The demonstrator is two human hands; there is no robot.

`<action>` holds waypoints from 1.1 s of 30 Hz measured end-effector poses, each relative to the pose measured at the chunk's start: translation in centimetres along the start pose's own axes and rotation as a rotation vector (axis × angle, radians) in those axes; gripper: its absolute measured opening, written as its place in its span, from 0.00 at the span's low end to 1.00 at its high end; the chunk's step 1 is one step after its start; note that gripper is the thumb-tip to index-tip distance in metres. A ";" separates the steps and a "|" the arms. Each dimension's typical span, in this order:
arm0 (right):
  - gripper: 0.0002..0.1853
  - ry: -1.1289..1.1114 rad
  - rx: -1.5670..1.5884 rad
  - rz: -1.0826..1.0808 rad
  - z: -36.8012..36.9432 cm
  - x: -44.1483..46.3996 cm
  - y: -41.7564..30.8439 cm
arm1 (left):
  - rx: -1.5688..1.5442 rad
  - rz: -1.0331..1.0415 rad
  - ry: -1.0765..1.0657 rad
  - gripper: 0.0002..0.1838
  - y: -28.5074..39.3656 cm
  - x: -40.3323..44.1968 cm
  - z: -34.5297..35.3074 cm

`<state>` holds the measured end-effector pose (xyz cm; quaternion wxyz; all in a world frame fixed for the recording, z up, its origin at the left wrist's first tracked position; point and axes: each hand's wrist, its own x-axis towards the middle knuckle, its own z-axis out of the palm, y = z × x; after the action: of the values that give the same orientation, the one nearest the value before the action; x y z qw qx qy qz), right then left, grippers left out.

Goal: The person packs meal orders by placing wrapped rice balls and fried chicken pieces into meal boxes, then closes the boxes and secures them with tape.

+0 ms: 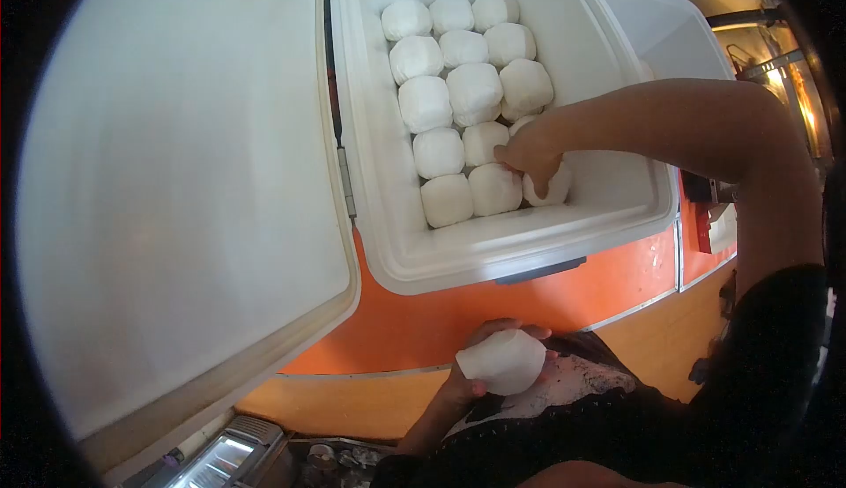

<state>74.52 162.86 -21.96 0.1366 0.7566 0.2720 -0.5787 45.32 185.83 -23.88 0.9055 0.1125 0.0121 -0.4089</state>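
Note:
Rows of round white wrapped pieces (474,93) lie in the large white cooler box (621,190). My right hand (532,155) reaches into the box, its fingers down on the pieces at the near right corner; whether it grips one is hidden. Below the box, close to my body, my left hand (476,356) is wrapped round another white piece (507,363), with the fingers behind and under it.
The box's open white lid (189,180) fills the left side. Beneath the box is an orange surface (397,325). A metal appliance (225,457) and some jars (324,462) stand at the lower left. A second white container (656,25) is behind on the right.

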 end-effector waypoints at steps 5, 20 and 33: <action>0.41 0.010 -0.264 -0.129 1.0 -0.2 -0.8 | 0.080 0.008 0.083 0.53 -0.1 -0.6 -0.3; 0.25 -0.152 0.677 -0.281 -3.0 -4.8 4.0 | 0.131 0.075 0.096 0.46 -2.4 -2.3 -0.4; 0.49 0.973 1.886 -1.801 31.9 -19.7 -3.5 | 0.618 -0.106 0.366 0.30 -11.0 4.1 4.6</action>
<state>43.38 144.14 -12.23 -0.9421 0.2519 0.1914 -0.1114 39.58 174.76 -22.01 0.7891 0.4514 0.0558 -0.4127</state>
